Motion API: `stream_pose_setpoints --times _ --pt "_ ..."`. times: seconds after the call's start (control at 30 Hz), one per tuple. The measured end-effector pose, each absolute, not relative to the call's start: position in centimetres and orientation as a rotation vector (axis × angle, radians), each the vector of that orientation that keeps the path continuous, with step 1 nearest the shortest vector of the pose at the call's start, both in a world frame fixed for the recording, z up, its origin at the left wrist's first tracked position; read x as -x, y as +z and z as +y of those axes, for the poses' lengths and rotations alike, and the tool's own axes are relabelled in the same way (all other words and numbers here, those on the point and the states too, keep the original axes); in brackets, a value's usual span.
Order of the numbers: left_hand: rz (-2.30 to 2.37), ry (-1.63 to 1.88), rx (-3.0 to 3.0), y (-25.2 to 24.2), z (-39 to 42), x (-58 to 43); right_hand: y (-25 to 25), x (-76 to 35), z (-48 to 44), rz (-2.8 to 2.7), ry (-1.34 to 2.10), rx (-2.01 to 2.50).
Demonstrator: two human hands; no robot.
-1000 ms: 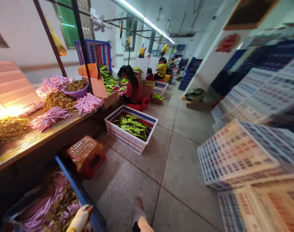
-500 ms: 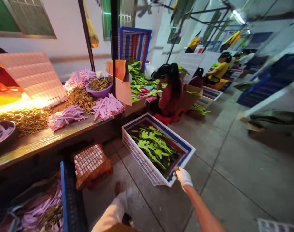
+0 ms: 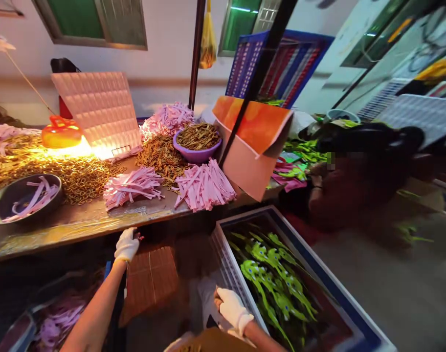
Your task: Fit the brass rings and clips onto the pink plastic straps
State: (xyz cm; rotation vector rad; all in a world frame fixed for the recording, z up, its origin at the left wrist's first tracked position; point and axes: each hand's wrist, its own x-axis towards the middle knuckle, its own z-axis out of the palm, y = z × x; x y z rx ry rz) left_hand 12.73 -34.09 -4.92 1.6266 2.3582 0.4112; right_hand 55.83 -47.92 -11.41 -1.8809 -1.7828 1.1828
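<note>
My left hand (image 3: 126, 247), in a white glove with bare fingertips, hangs just in front of the worktable's edge, above a brown slatted stool (image 3: 151, 278). Its fingers are curled, and I see nothing in them. My right hand (image 3: 232, 308), gloved the same way, is closed beside the near-left side of a white-rimmed crate (image 3: 241, 274); no item shows in it. Inside the crate lie bright green leaf-like pieces (image 3: 274, 274) with small blue-and-white spots. On the worktable (image 3: 79, 217) sit two bundles of pink strips (image 3: 206, 186) and heaps of small golden-brown rings (image 3: 85, 181).
A dark bowl (image 3: 25, 195) holds a few pink strips. Behind stand a purple basin (image 3: 197, 154), a glowing orange lamp (image 3: 61, 134) and a propped pink panel (image 3: 98, 110). A dark pole (image 3: 261, 73) rises by a cardboard box (image 3: 248, 161). A co-worker (image 3: 358, 186) sits at right.
My view has swung left and closer to the worktable. My right hand has left the crate's near corner and is now by its left side. My left hand has come into view.
</note>
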Motion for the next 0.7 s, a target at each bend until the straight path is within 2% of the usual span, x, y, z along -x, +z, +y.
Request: stream_pose_setpoints --times 0.1,0.23,0.37,0.43,0.57,0.7 --pt "2.459 0.482 -1.662 -5.2 -26.0 -10.9 -10.8 -57.4 -39.9 -1.929 1.146 1.841" --pt "2.653 0.477 -1.552 -7.8 -20.5 -9.5 -8.4 -53.6 -30.0 -2.264 0.984 1.619" --pt "2.701 0.442 -1.599 -10.4 -20.0 -8.7 -5.7 -43.5 -20.5 -2.645 0.655 1.284" --pt "2.673 0.408 -1.670 -10.7 -20.4 -8.0 -5.4 -38.2 -16.1 -2.830 0.610 1.106" --pt "2.471 0.343 -1.906 -10.2 -20.8 -5.3 -6.5 -31.2 -10.5 -2.988 0.582 0.864" --pt "2.246 0.313 -2.136 -10.6 -21.4 -2.1 -9.0 -30.0 -9.1 -3.058 0.512 0.777"
